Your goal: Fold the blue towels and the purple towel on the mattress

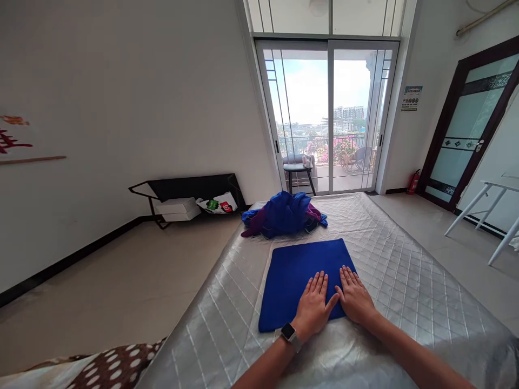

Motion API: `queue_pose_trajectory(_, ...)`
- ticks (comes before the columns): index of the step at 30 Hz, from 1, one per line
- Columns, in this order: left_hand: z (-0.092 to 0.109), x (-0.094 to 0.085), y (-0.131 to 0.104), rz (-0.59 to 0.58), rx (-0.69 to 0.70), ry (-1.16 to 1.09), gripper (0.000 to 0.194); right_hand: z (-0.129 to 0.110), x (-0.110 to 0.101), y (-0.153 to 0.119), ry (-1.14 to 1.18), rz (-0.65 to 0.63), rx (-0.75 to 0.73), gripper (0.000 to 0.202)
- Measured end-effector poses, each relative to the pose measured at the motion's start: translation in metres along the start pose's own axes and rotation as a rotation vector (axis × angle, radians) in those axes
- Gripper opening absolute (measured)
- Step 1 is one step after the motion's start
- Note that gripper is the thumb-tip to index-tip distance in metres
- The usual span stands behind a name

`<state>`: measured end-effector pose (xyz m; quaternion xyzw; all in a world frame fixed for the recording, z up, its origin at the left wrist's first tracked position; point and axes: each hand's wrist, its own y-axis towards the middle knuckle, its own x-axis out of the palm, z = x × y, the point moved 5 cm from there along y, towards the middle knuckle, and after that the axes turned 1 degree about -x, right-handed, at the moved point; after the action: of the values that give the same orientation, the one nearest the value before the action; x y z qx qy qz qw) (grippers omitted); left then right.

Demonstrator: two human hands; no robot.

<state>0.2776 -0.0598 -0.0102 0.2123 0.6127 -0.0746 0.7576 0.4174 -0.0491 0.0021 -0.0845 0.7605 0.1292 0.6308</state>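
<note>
1. A flat, folded blue cloth (298,278) lies on the quilted silver cover (227,319), its near edge toward the person.
2. The left hand (312,309) rests palm down on the near part of the blue cloth, right of its middle. Its fingers are straight and nearly together, holding nothing, with the thumb spread toward the other hand. A watch (288,332) is on this wrist.
3. The right hand (357,298) lies palm down at the cloth's right edge. Its fingers are straight and close together, clamped on nothing; its thumb points toward the left thumb.
4. Beyond the flat cloth, on the same cover, sits a crumpled heap of blue and purple fabric (287,215).
5. At the lower left, a brown fabric with white dots (115,367) is beside the cover.
6. Against the left wall, a black rack (190,189) holds a white box (177,209) and a printed bag (219,204).
7. Ahead is a sliding glass door (304,97), with a stool (298,168) visible through it.
8. To the right are a red extinguisher (413,182), a dark-framed door (466,129) and a white table (503,183).
</note>
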Motion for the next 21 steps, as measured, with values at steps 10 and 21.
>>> queue_pose_trajectory(10,-0.112,-0.016,-0.105,-0.025,-0.295,0.124,0.073,0.004,0.009,0.001,0.051,0.009,0.050,0.072)
queue_pose_trajectory(21,-0.115,-0.024,-0.097,0.005,-0.279,0.096,0.064,0.015,-0.007,0.021,0.051,-0.056,0.121,0.071)
